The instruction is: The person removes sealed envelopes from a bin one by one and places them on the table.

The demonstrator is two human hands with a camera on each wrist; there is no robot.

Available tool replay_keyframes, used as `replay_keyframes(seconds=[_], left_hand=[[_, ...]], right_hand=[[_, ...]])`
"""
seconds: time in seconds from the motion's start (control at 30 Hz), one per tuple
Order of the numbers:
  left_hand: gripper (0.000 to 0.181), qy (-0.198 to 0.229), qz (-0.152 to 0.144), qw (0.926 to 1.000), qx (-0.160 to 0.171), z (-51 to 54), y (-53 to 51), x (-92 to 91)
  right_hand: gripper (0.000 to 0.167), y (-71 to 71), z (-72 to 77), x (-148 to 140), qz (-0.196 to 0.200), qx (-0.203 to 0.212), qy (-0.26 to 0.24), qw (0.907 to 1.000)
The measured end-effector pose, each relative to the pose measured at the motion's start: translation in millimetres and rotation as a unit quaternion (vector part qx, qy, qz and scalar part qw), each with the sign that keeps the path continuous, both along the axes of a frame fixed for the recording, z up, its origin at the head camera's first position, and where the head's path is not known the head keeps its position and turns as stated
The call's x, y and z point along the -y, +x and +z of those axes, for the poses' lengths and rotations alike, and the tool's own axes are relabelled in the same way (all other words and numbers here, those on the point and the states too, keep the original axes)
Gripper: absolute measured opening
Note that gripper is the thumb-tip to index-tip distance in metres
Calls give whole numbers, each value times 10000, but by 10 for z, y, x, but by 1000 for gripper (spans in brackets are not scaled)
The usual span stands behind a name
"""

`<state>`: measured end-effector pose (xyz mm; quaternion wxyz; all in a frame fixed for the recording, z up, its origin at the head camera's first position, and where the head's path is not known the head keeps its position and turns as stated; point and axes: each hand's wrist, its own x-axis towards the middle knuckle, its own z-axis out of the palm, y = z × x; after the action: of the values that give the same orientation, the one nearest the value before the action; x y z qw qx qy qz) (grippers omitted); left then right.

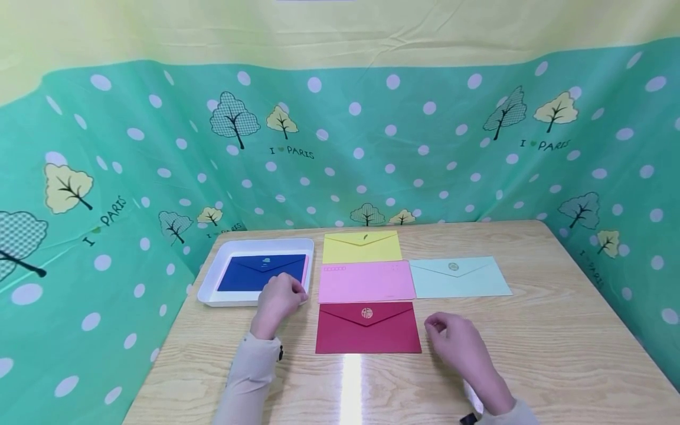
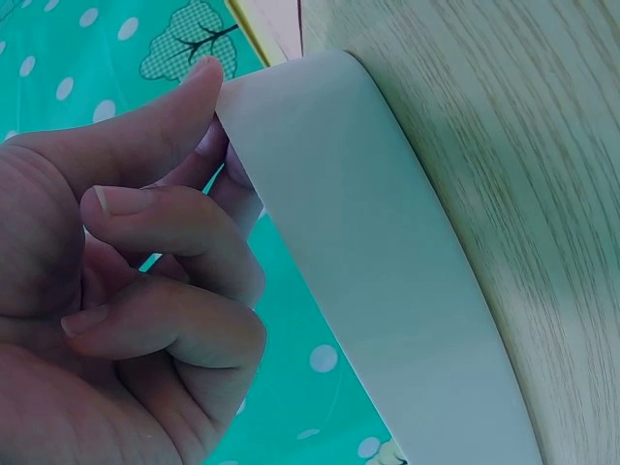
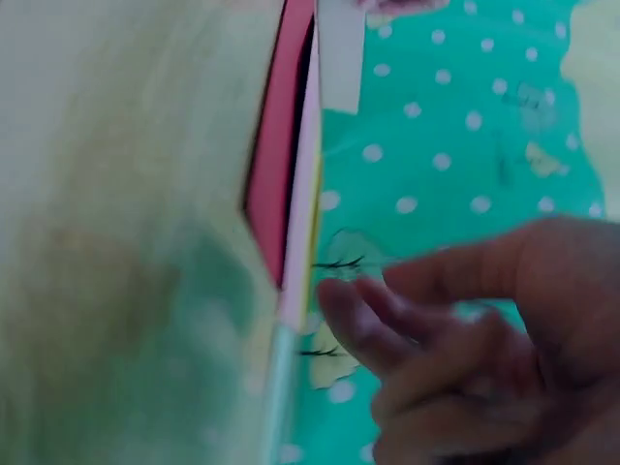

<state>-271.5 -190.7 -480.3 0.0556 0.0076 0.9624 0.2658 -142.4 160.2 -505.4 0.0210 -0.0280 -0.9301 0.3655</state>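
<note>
My left hand (image 1: 277, 301) is at the front right corner of a white tray (image 1: 211, 276), thumb and forefinger pinching its rim in the left wrist view, the other fingers curled. Inside the tray lies a dark blue envelope (image 1: 255, 278), a pink edge showing beneath it. Right of the red envelope (image 1: 366, 339), my right hand (image 1: 459, 342) hovers with loosely bent fingers and holds nothing. The red envelope has a gold emblem on its flap. Behind it lies a pink envelope (image 1: 366, 283).
At the back lies a yellow envelope (image 1: 361, 251). A pale mint envelope (image 1: 459, 280) lies right of the pink one. The wooden table (image 1: 563, 336) meets a green dotted curtain (image 1: 388, 153) at the back and sides.
</note>
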Motion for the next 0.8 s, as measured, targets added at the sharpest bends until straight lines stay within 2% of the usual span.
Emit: replay_keyframes(seconds=[0.07, 0.13, 0.23, 0.33, 0.5, 0.8], left_hand=[[5, 3, 8, 10000, -11, 2, 2, -3], [5, 6, 20, 10000, -13, 6, 5, -5], [5, 11, 37, 10000, -15, 14, 8, -5], [5, -11, 32, 10000, -20, 18, 10, 0], [5, -38, 22, 10000, -24, 13, 13, 10], [5, -52, -18, 10000, -26, 0, 0, -1]], right_hand=[[22, 67, 60, 36, 427, -162, 445, 9980], [32, 143, 108, 74, 838, -127, 772, 9934], [45, 237, 137, 116, 1349, 175, 1121, 9843], [49, 283, 123, 140, 1691, 590, 1295, 9753], [52, 302, 55, 160, 1816, 784, 1342, 9710], [50, 332, 18, 163, 1683, 774, 1268, 9745]])
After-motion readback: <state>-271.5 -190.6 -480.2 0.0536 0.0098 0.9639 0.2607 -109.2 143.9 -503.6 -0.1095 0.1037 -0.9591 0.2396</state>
